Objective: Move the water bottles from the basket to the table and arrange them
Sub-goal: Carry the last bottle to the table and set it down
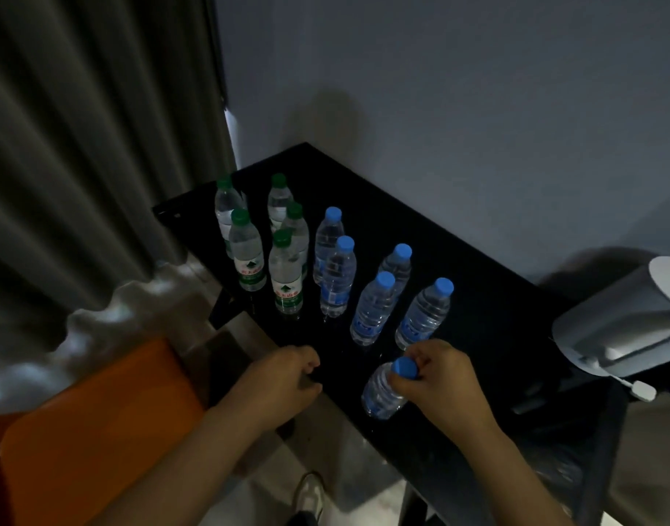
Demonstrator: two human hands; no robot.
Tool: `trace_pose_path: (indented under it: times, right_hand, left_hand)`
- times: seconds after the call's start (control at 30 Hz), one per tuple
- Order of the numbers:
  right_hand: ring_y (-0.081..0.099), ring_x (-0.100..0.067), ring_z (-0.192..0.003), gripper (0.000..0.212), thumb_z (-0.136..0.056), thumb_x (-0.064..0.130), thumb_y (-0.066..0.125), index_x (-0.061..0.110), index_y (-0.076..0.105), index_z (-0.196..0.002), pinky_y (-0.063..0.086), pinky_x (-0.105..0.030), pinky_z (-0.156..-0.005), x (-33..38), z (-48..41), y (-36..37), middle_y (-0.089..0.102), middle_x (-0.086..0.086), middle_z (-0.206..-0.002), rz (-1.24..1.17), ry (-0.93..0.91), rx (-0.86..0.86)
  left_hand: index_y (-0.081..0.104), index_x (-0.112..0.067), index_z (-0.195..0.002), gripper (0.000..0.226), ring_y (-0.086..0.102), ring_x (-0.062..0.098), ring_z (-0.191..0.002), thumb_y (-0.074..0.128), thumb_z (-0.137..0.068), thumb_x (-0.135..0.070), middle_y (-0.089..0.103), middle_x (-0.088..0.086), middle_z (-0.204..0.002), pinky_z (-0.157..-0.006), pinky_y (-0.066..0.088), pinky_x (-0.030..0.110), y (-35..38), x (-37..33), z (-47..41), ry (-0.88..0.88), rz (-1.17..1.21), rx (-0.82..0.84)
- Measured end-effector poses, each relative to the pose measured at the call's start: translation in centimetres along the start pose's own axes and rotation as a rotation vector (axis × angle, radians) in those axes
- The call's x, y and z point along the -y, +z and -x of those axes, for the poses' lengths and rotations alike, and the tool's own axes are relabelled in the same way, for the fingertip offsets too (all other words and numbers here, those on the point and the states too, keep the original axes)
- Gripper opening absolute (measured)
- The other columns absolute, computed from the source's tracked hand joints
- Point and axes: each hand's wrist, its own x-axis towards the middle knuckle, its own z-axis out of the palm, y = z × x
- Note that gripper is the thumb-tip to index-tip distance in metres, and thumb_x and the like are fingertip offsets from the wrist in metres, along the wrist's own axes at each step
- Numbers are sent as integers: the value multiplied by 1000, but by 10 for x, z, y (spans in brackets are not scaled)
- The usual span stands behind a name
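Right grip [439,381] around neck of blue-capped bottle [380,395]

Left grip [284,381] loosely curled, right grip [439,385] clasping bottle [382,396] top

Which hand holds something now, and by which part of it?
The right hand grips a blue-capped bottle at its neck, just under the cap. The left hand holds nothing.

Bare table [477,298] right of upright bottles [367,309]; grey appliance [621,328] blocks beyond.
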Motion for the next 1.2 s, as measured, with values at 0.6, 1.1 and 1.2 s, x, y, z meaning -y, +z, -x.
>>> trace_pose_path:
  times: [0.6,1.1,1.2]
  right_hand:
    - [56,-1,-74,26,-72,30,77,40,53,-77,44,-16,-60,-34,-60,21,52,15,-89,64,135,49]
    - [55,-4,-86,31,-75,28,75,26,60,-102,44,-13,-69,-33,-58,31,54,9,-102,141,163,-23]
    - [53,-5,-86,35,-76,27,75,22,62,-108,40,-11,-71,-31,-57,31,57,4,-107,188,165,-12]
  left_hand:
    - [58,-18,-118,34,58,11,-104,65,-86,-29,61,-1,-117,-90,50,29,1,9,-89,20,23,127]
    - [57,-18,-120,36,57,11,-103,64,-87,-30,60,-1,-117,-88,50,28,-4,12,-107,88,-1,187]
    - [56,-17,-122,37,56,11,-105,63,-88,-29,59,-1,-118,-89,50,28,-7,11,-108,108,-7,205]
